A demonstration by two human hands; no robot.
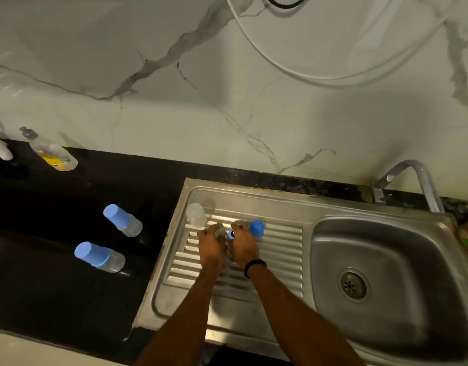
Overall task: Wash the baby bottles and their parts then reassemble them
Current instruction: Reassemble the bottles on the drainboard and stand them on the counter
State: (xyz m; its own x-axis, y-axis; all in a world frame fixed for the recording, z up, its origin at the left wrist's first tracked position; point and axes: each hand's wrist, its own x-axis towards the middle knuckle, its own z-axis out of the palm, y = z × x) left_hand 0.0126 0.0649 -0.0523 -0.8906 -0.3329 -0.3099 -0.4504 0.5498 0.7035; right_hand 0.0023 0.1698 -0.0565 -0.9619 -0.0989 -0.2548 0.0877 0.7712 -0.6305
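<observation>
Working over the ribbed drainboard (280, 241), we hold our hands close together. Our left hand (211, 245) curls round a small clear piece (221, 231), and our right hand (244, 245) pinches a blue ring (230, 234). A blue cap (257, 228) stands just right of the right hand, and a clear bottle (196, 215) just beyond the left. Well to the left, on the black counter (55, 233), stand the far capped bottle (122, 220) and the near capped bottle (99, 257).

Dim light is glinting off the drainboard (280, 241); the tabletop (55, 207) at nine o'clock is lying in shadow; wide-angle distortion is bending edges.
</observation>
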